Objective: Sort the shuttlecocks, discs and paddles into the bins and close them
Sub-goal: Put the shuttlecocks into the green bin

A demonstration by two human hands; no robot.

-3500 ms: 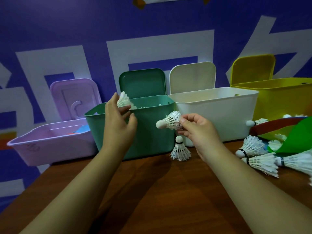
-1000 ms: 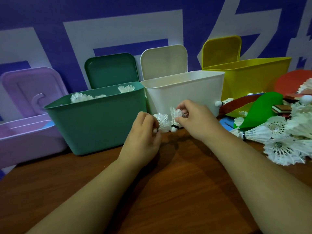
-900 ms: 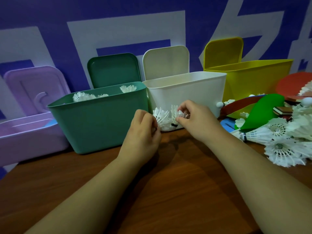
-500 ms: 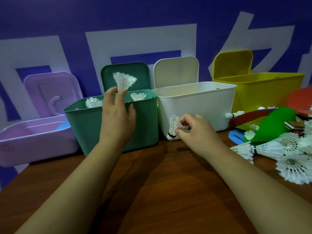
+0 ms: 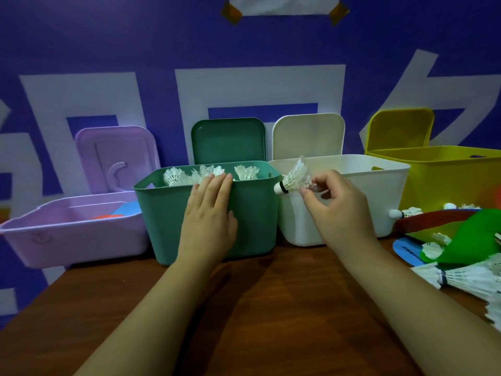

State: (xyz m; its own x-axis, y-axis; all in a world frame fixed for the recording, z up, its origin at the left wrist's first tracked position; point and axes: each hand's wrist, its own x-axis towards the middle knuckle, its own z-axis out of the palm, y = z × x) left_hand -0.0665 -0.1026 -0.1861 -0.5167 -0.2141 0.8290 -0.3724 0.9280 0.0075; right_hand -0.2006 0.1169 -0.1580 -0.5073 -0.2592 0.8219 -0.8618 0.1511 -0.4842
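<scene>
The left hand (image 5: 210, 213) has emptied and dropped, fingers straight, onto the front rim of the teal plastic bin (image 5: 168, 221). The right hand (image 5: 339, 210) has raised its pinched white feathered shuttlecock (image 5: 294, 179) from the brown wooden table (image 5: 271, 308) to rim height.

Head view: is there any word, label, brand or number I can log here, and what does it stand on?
No text here can be read.
Blue flat piece, right on the table: dark print, too blurred to read.
Wall: large white strokes, cropped, no whole character.
Taped paper, top of the wall: no writing shows.
</scene>
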